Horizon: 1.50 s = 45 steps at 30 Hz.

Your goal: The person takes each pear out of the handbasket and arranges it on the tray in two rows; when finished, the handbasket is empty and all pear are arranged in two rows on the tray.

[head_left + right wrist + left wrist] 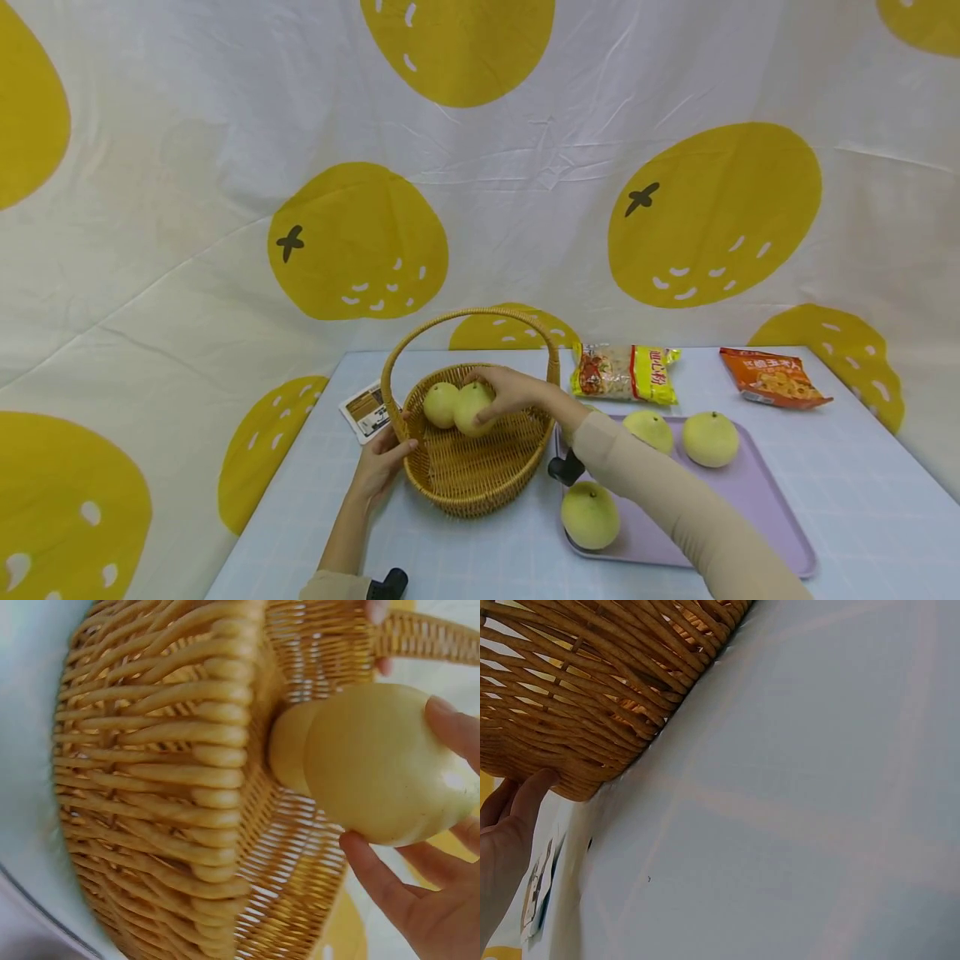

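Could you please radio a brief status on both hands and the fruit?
Left hand gripping basket near its handle. Right hand holding one pale fruit above it. Second fruit inside, close by. Nothing else visibly in the way.

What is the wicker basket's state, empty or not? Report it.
Not empty: in the head view, a pale yellow fruit lies inside the wicker basket, beside the second fruit, which the right hand grips.
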Tool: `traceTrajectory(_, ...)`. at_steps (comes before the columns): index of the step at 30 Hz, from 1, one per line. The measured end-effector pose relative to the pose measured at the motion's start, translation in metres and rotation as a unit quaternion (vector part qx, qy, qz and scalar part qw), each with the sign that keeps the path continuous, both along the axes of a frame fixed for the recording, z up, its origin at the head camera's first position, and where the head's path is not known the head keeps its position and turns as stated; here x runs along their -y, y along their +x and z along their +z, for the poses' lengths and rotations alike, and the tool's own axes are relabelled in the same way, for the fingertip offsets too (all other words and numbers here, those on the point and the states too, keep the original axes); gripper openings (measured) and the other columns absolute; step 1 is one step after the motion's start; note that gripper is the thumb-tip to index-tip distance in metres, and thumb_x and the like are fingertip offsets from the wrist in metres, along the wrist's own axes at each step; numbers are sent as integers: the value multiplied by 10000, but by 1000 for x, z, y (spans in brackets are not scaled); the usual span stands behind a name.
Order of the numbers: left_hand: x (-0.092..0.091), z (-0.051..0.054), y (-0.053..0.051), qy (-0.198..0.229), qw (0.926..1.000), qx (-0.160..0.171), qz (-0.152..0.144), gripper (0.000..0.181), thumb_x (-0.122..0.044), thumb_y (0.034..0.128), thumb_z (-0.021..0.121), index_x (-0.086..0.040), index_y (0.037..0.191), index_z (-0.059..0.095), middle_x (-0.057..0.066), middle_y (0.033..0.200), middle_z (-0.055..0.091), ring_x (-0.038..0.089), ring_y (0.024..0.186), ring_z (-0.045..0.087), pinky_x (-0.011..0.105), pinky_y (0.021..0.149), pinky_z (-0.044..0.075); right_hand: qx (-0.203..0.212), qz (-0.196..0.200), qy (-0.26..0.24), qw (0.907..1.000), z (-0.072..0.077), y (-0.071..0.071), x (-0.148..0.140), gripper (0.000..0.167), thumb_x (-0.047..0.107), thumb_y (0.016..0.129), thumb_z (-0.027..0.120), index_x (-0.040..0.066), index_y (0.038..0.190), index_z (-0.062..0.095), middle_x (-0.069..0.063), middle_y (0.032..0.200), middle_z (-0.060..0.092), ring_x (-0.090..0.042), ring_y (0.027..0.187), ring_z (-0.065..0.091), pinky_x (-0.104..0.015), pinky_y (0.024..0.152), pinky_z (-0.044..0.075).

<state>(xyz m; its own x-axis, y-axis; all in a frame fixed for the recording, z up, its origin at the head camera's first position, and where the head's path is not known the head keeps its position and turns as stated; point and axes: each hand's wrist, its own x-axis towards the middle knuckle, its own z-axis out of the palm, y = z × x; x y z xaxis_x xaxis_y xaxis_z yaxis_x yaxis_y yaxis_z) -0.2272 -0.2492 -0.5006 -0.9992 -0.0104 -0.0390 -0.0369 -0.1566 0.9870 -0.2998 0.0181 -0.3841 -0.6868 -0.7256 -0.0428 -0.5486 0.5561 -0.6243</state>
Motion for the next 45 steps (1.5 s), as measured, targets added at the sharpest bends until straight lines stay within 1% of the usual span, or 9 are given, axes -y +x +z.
traceTrajectory(7, 0, 0, 2, -81, 9999, -69, -96, 615, -13, 867, 632, -17, 1426, 376, 218, 1437, 375, 150, 1155, 508, 241, 871, 490, -44, 210, -228, 9995, 12, 10, -8, 676, 271, 794, 763, 58, 1356, 454, -177, 1352, 472, -343, 1240, 439, -446, 975, 422)
traceTrajectory(17, -1, 0, 0, -82, 10000, 14, -40, 622, -10, 855, 647, -12, 1420, 386, 222, 1433, 383, 252, 1230, 453, 243, 868, 490, -370, 516, -350, 9974, 24, 20, -28, 646, 286, 843, 712, 49, 1374, 431, -175, 1330, 495, -303, 1129, 528, -384, 858, 479)
traceTrajectory(21, -2, 0, 1, -124, 9999, -44, -48, 628, -22, 854, 652, -13, 1422, 384, 228, 1434, 377, 220, 1206, 476, 239, 865, 490, -533, 680, -435, 9953, 26, 25, -38, 628, 263, 859, 695, 11, 1366, 423, -165, 1324, 503, -281, 1094, 549, -349, 831, 495)
traceTrajectory(25, -2, 0, 2, -144, 9998, -111, -95, 624, -29, 864, 642, -15, 1427, 375, 230, 1433, 375, 178, 1174, 502, 236, 869, 489, -623, 815, -578, 9930, 29, 30, -48, 598, 236, 863, 691, 7, 1353, 436, -165, 1318, 508, -259, 1066, 557, -360, 817, 512)
traceTrajectory(28, -1, 0, 2, -73, 9999, -93, -116, 622, -22, 867, 636, -18, 1430, 372, 235, 1425, 382, 188, 1175, 502, 239, 874, 486, -631, 887, -681, 9917, 30, 35, -54, 595, 221, 863, 690, 10, 1357, 434, -178, 1325, 501, -250, 1029, 567, -383, 800, 522)
traceTrajectory(31, -1, 1, 3, -22, 9999, -83, -137, 625, -14, 866, 634, -17, 1432, 368, 243, 1422, 382, 221, 1198, 486, 238, 876, 484, -639, 892, -693, 9915, 32, 40, -60, 602, 228, 867, 686, 10, 1365, 427, -186, 1352, 482, -264, 1077, 551, -411, 842, 506)
traceTrajectory(36, -1, 2, 3, -12, 9999, -83, -125, 632, -12, 863, 636, -9, 1432, 363, 245, 1423, 379, 280, 1235, 455, 238, 870, 488, -590, 836, -664, 9925, 33, 47, -72, 617, 256, 870, 684, -7, 1362, 419, -200, 1341, 479, -265, 1061, 553, -399, 837, 506)
traceTrajectory(38, -1, 2, 3, -24, 9999, -66, -116, 635, -17, 862, 638, -10, 1433, 361, 244, 1424, 377, 288, 1240, 448, 236, 866, 489, -538, 803, -662, 9931, 34, 50, -77, 618, 255, 871, 683, -9, 1362, 416, -204, 1325, 487, -254, 1004, 564, -389, 798, 517)
traceTrajectory(45, -1, 4, 3, 61, 9999, 27, -85, 628, 6, 863, 629, -27, 1434, 370, 236, 1417, 390, 259, 1207, 475, 246, 859, 492, -355, 616, -655, 9953, 37, 57, -94, 613, 250, 870, 686, 7, 1366, 420, -204, 1330, 486, -308, 1126, 535, -360, 858, 514)
